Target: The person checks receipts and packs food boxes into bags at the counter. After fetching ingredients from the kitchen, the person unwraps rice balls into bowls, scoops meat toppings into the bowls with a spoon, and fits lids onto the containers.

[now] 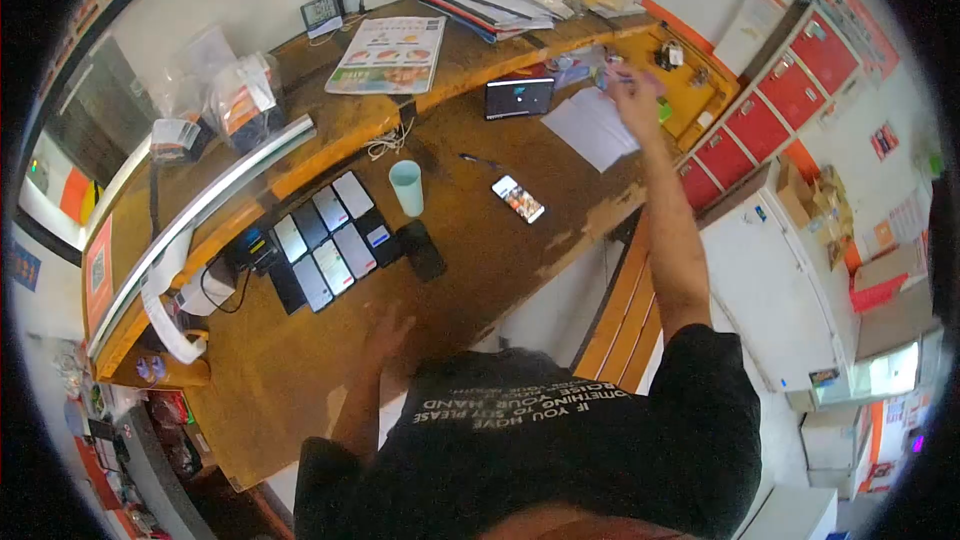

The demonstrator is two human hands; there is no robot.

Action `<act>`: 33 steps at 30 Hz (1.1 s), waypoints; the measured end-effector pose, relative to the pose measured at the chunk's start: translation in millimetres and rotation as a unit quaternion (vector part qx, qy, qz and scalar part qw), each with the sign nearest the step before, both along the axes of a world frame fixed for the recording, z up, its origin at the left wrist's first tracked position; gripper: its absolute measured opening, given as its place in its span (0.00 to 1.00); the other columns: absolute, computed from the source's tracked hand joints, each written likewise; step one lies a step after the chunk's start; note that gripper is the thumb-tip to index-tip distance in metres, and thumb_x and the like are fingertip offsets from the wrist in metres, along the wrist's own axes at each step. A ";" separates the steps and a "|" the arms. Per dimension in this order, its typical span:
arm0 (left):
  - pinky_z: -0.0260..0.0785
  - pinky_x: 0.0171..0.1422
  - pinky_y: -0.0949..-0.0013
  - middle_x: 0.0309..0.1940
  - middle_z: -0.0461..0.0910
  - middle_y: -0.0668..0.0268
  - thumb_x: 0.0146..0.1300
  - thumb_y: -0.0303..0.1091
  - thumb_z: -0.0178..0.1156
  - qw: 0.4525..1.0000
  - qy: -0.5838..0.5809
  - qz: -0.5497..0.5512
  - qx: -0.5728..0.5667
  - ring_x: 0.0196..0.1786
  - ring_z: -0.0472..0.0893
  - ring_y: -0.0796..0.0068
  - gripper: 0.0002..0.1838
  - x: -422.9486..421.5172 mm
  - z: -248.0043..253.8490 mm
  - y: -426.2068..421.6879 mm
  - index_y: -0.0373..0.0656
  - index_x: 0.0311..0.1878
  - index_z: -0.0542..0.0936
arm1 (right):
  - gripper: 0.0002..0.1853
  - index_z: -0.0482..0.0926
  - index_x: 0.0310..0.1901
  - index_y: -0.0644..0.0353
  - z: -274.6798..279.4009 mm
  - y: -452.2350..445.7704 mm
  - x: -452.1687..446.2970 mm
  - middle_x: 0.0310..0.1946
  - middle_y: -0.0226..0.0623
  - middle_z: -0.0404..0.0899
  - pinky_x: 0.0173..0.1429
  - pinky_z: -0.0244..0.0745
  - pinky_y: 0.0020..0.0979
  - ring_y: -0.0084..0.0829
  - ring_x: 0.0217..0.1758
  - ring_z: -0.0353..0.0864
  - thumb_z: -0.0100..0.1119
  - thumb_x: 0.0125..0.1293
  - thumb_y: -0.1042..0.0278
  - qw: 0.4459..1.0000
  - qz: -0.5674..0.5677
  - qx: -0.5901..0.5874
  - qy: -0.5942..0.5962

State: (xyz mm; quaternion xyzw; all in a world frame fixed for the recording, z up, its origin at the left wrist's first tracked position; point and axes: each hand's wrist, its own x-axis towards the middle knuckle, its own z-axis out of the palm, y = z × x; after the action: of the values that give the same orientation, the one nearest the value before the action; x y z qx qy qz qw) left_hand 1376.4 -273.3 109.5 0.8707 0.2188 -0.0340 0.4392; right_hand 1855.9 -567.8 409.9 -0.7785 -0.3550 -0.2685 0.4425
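My right hand reaches to the far right of the brown desk, at the edge of the white papers and beside some clear plastic packaging. Its fingers are too small and blurred to tell what they hold. Near the front edge my left hand rests on the desk with its fingers apart. Several phones with lit screens lie in rows beyond it. A dark phone is right of them. Another lit phone lies mid-desk.
A pale green cup stands upright beyond the dark phone. A small screen and a pen are farther back. The raised ledge carries a newspaper and folders. Red lockers stand at right.
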 end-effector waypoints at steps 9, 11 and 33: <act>0.64 0.66 0.51 0.62 0.70 0.48 0.67 0.51 0.54 0.975 0.052 0.161 0.145 0.65 0.68 0.44 0.28 100.1 -7.2 -63.6 0.43 0.63 0.70 | 0.16 0.78 0.53 0.67 101.7 183.6 330.9 0.46 0.40 0.82 0.57 0.72 0.30 0.30 0.49 0.78 0.57 0.64 0.73 0.985 0.127 -0.088 -0.076; 0.64 0.66 0.50 0.60 0.71 0.48 0.66 0.47 0.57 0.948 -0.015 0.262 0.182 0.64 0.69 0.43 0.25 83.2 0.1 -97.4 0.43 0.61 0.72 | 0.17 0.76 0.55 0.67 97.5 237.8 420.5 0.57 0.42 0.76 0.62 0.69 0.31 0.33 0.59 0.75 0.57 0.65 0.71 0.959 0.252 -0.086 0.099; 0.63 0.69 0.55 0.59 0.74 0.48 0.67 0.49 0.57 0.797 0.063 0.600 -0.004 0.65 0.70 0.50 0.25 63.2 10.3 -360.4 0.43 0.60 0.74 | 0.20 0.78 0.49 0.69 51.6 306.0 589.9 0.52 0.57 0.77 0.59 0.71 0.41 0.50 0.55 0.77 0.56 0.61 0.61 0.883 0.034 -0.455 -0.110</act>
State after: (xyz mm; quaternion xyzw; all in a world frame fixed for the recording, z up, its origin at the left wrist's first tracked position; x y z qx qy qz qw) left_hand 1439.6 -633.6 119.8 0.5590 0.7245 0.1810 0.3602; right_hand 2445.9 -261.8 461.5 -0.8474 -0.5105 -0.1461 0.0065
